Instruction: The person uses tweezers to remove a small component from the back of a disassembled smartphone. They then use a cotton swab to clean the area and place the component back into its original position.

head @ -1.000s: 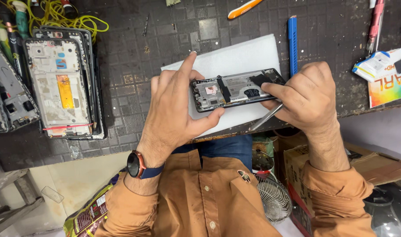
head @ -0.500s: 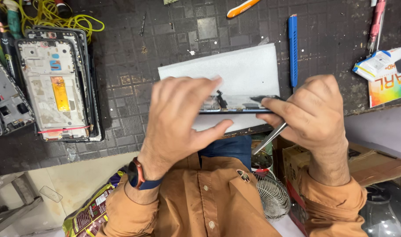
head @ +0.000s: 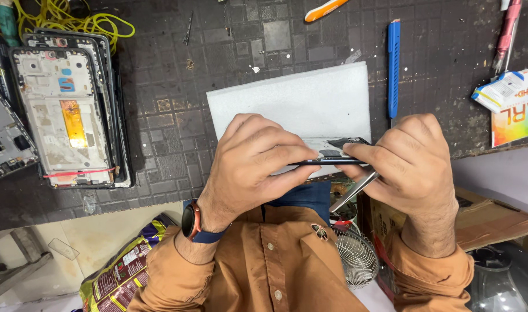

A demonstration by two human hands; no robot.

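- The left hand is clenched around one end of a dark phone, fingers curled over its top and the thumb pressing from beneath; a watch with a reddish case and blue strap sits on that wrist.
- The right hand grasps the phone's other end, fingertips on the upper edge, and also has a pair of metal tweezers tucked under it, slanting toward 7 o'clock.
- The phone is held edge-on between the two hands (so only a thin dark line and a bit of its opened inside show), just above the lower edge of a white foam pad.
- The pad lies on a dark, scuffed grid work mat at the centre of the view.
- At 2 o'clock from the hands, a blue utility knife lies just beside the pad's edge, lengthwise up and down.
- At 12 o'clock, near the top edge, an orange tool handle pokes in.
- At 3 o'clock, a colourful printed packet lies well apart, with a red-handled tool above it.
- At 9 o'clock, a stack of bare phone frames lies on the mat.
- At 10 o'clock, a coil of yellow cable lies above the frames.
- Below the hands, orange shirt sleeves fill the bottom of the view.
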